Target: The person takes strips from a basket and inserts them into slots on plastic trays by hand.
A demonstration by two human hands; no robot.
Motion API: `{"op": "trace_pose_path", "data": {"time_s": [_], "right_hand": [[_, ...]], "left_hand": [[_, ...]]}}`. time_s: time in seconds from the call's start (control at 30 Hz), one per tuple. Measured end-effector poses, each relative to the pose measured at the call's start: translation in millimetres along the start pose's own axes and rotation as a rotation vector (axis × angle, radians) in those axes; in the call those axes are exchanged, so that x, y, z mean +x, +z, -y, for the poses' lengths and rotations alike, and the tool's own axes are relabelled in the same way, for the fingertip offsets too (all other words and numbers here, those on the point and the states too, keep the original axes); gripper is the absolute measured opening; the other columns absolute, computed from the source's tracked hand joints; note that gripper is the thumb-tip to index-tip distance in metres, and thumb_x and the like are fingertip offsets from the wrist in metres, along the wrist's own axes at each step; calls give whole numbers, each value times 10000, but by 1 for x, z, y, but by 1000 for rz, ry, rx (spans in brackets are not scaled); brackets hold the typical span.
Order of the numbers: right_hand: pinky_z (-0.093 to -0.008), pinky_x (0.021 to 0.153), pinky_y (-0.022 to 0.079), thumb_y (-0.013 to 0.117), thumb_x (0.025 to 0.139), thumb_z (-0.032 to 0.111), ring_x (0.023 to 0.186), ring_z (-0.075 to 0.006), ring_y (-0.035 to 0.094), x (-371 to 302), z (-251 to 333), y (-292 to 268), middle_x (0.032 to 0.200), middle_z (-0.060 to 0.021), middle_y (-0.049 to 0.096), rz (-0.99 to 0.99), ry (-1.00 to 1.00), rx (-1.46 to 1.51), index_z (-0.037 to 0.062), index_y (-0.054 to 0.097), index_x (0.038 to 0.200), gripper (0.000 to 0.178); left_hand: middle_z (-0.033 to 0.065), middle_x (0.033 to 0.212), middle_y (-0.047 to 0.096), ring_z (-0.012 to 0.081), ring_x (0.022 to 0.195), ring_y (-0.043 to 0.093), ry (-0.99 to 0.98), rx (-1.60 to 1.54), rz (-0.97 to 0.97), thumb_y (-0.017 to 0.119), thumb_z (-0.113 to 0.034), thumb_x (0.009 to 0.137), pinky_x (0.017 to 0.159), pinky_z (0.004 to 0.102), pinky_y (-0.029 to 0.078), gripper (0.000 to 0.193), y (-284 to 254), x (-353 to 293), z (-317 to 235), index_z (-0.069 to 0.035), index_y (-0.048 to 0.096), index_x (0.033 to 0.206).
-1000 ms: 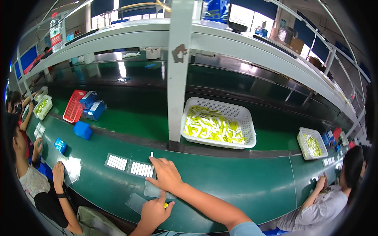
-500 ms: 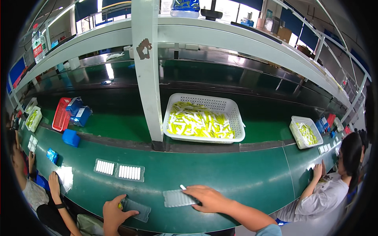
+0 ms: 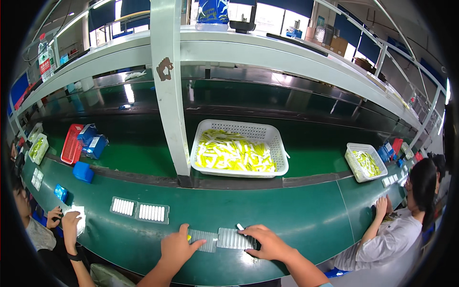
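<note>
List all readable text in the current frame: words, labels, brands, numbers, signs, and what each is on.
None I can quote reliably.
Red label on the clear bottle, upper left: print too small.
Blue bag on the shelf: yellow lettering, blurred.
White label on the blue packet: too small.
Clear tray under the right hand: no lettering discernible.

Left tray point(image 3: 205, 241): clear plastic, ribbed with narrow parallel slots, flat on green work surface point(image 3: 296, 205), left part covered by left hand point(image 3: 176, 246). Right tray point(image 3: 230, 238): clear, ribbed likewise, flat just beside left one, right end under right hand point(image 3: 268, 243). White stick point(image 3: 240, 226): short, slim, slanted, held in right hand at tray's upper edge. Yellow piece point(image 3: 189, 237): small, bright, mostly hidden in left hand, shape unclear.
</note>
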State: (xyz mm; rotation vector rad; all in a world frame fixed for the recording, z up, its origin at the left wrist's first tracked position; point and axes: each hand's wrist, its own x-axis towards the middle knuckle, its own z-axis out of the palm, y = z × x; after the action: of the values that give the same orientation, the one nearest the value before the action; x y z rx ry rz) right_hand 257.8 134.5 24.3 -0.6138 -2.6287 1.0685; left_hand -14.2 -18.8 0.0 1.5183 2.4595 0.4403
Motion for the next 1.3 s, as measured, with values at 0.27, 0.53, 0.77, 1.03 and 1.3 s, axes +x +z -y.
{"op": "trace_pose_path", "data": {"time_s": [0.27,0.53,0.77,1.03,1.3], "right_hand": [[-368,958,537,743,846,60,1066,-314,690,15,-4,0,1150,-182,713,-221,-111,167,71,755,1110,264],[-278,627,494,679,961,63,722,-148,634,53,5,16,916,-113,731,-368,351,1473,-46,727,1088,174],[-284,644,509,690,960,77,726,-154,650,48,5,25,928,-130,744,-417,380,1381,-43,727,1066,165],[-244,591,516,812,829,91,650,-90,640,43,4,27,764,-69,730,-452,23,120,25,768,869,89],[-245,621,513,778,845,98,667,-92,635,48,-3,22,780,-65,725,-129,290,648,25,765,930,113]], "left_hand": [[38,723,559,167,556,483,85,-818,380,706,-283,915,508,317,385,418,-46,31,0,5,592,1194],[32,808,456,98,625,361,-171,-1894,931,563,-18,946,538,255,276,324,-16,33,21,50,559,1263],[124,970,600,139,654,509,-188,-1794,950,514,-59,1004,506,257,349,456,-8,30,18,73,445,1435],[221,1126,642,210,735,646,-258,-1778,945,508,-47,1008,420,222,344,457,-8,33,16,55,435,1448],[230,1138,632,249,807,650,-262,-1850,928,547,38,921,438,239,351,517,0,34,20,72,444,1426]]}}
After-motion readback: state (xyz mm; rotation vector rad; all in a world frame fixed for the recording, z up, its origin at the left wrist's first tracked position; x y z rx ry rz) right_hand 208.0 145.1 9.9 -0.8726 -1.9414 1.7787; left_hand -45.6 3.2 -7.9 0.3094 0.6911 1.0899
